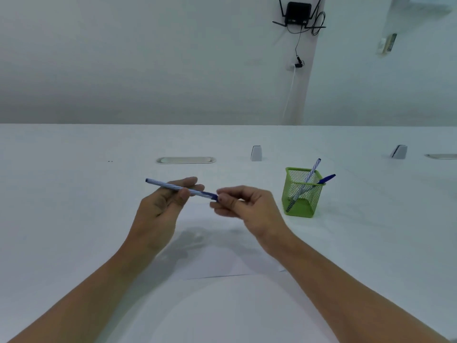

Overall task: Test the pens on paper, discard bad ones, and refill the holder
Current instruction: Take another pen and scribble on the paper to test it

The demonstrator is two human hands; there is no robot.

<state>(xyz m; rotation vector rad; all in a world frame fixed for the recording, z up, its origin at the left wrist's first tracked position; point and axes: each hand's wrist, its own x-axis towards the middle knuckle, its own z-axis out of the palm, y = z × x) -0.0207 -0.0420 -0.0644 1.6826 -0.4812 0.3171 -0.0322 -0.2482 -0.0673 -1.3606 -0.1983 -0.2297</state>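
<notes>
A white sheet of paper (222,256) lies flat on the white table (74,194), close to the person, under both arms. Its near edge shows as a thin line.

Above the paper, both hands hold one striped blue-and-white pen (180,188) up in the air. The left hand (163,204) pinches the middle of the pen between the thumb and curled fingers. The right hand (244,206) pinches the dark blue end of the pen with its thumb and fingertips. The pen tilts a bit, with its far end pointing to 10 o'clock.

At 3 o'clock from the hands stands a green mesh pen holder (302,193). It sits on the table, near the right hand but not touching it. Two pens lean inside it: another striped pen (312,170) and a blue pen (326,179).

Farther back, a flat oval cable cover (186,160) sits in the table at 12 o'clock. A black router (298,13) hangs on the wall.
</notes>
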